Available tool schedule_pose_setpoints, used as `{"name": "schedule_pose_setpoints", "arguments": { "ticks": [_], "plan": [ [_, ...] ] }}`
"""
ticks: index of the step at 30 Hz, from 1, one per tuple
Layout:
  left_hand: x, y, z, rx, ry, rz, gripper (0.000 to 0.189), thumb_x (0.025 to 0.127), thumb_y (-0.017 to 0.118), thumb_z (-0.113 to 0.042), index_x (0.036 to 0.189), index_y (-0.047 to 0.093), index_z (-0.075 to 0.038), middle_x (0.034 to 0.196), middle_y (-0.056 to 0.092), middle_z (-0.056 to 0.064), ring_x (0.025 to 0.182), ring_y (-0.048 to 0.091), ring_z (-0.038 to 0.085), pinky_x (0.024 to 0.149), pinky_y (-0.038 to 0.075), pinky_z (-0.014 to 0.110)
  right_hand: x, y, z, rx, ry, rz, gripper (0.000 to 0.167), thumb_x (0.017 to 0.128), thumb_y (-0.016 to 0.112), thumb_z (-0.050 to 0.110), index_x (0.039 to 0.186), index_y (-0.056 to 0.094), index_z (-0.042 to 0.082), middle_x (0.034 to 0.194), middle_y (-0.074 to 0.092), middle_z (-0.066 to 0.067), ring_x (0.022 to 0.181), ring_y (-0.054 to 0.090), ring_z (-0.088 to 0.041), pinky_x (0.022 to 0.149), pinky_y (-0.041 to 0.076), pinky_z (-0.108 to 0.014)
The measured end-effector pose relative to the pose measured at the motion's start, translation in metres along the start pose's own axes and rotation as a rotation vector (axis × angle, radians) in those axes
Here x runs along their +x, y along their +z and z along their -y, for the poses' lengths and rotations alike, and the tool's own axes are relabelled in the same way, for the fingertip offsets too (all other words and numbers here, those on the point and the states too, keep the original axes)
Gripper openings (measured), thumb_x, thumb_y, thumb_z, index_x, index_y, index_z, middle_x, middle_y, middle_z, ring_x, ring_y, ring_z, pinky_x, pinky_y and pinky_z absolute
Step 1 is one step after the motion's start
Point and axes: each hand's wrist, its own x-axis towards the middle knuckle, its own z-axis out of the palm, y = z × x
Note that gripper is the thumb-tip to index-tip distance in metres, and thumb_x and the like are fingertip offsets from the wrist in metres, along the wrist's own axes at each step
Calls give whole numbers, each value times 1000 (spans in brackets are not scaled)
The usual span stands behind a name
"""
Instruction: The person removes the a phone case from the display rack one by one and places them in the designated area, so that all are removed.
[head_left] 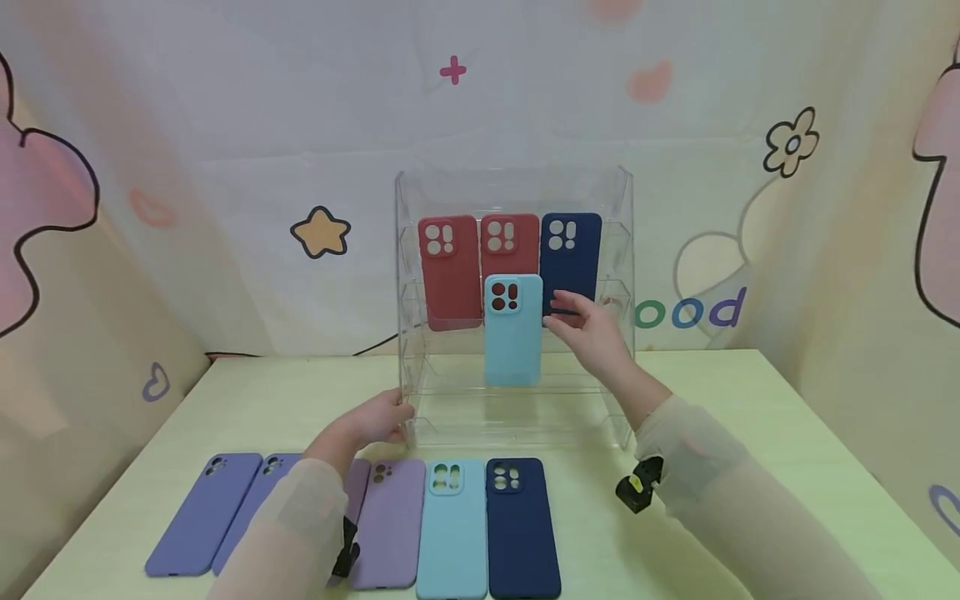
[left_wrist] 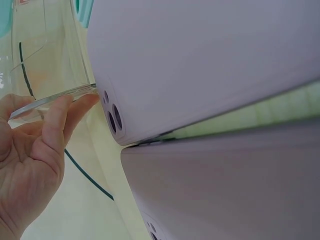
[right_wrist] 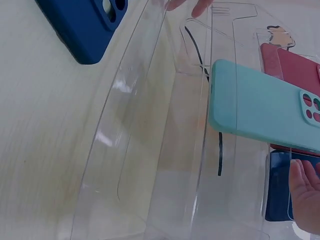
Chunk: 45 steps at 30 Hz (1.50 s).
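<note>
A clear tiered display rack (head_left: 517,433) stands on the table. My left hand (head_left: 378,417) pinches the edge of its left side panel, thumb on one face and fingers on the other in the left wrist view (left_wrist: 37,150). A light blue phone case (head_left: 513,342) stands upright in a middle tier, in front of two red phone cases (head_left: 450,275) and a dark blue phone case (head_left: 572,250) in the tier behind. Just right of the light blue case, my right hand (head_left: 592,333) has its fingers spread apart and holds nothing, overlapping the lower part of the dark blue case.
On the table in front of the rack lies a row of phone cases: violet-blue ones (head_left: 202,517), lilac ones (head_left: 392,525), a light blue one (head_left: 452,542) and a dark blue one (head_left: 523,533). My left forearm partly covers the row. A patterned curtain (head_left: 300,100) hangs behind.
</note>
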Motion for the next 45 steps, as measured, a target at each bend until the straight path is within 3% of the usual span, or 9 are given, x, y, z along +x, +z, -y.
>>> {"name": "schedule_pose_setpoints", "arguments": {
  "ticks": [5, 12, 23, 27, 33, 39, 45],
  "plan": [
    [3, 4, -3, 3, 11, 13, 55, 96, 38, -11, 147, 19, 0, 60, 38, 0, 45, 32, 11, 66, 41, 33, 4, 3, -3, 23, 5, -4, 57, 93, 58, 20, 143, 34, 7, 136, 46, -13, 120, 48, -26, 96, 42, -42],
    [3, 7, -5, -4, 6, 14, 57, 96, 38, -10, 148, 17, -1, 54, 32, -2, 44, 31, 11, 64, 40, 32, 2, 8, -2, 56, -10, -63, 53, 92, 59, 14, 140, 39, 4, 126, 53, -15, 113, 51, -28, 93, 44, -41],
    [1, 7, -8, 4, -6, -9, 57, 96, 38, -10, 147, 16, 0, 81, 51, 8, 47, 33, 12, 67, 41, 34, -4, 13, -17, -41, 6, -76, 33, 91, 61, 18, 121, 59, 3, 114, 61, -14, 103, 58, -27, 86, 48, -40],
    [3, 9, -8, -1, -7, 17, 57, 96, 38, -11, 147, 15, 1, 64, 40, 3, 47, 33, 11, 67, 41, 33, -8, 12, -18, -37, -34, -114, 28, 90, 62, 14, 116, 62, 3, 109, 64, -13, 96, 61, -25, 83, 50, -38],
    [1, 8, -2, 5, -14, 7, 57, 96, 38, -10, 147, 16, 0, 65, 38, 1, 46, 31, 11, 63, 40, 31, -14, 11, -14, 10, -133, -153, 29, 89, 64, 11, 115, 62, 0, 107, 65, -14, 95, 62, -22, 83, 50, -35],
    [1, 6, -2, 10, -20, 4, 58, 96, 39, -11, 148, 16, -1, 74, 45, 5, 47, 33, 12, 65, 42, 31, -27, 1, -7, 31, -121, -158, 31, 90, 63, 13, 118, 61, 2, 110, 64, -13, 98, 62, -22, 86, 49, -35],
    [0, 4, -1, 7, -15, -22, 57, 96, 38, -11, 147, 16, 2, 104, 53, 15, 51, 35, 13, 64, 42, 31, -43, -9, -4, 0, -40, -127, 33, 90, 63, 16, 121, 60, 3, 112, 62, -13, 100, 60, -25, 86, 49, -36]
  ]
}}
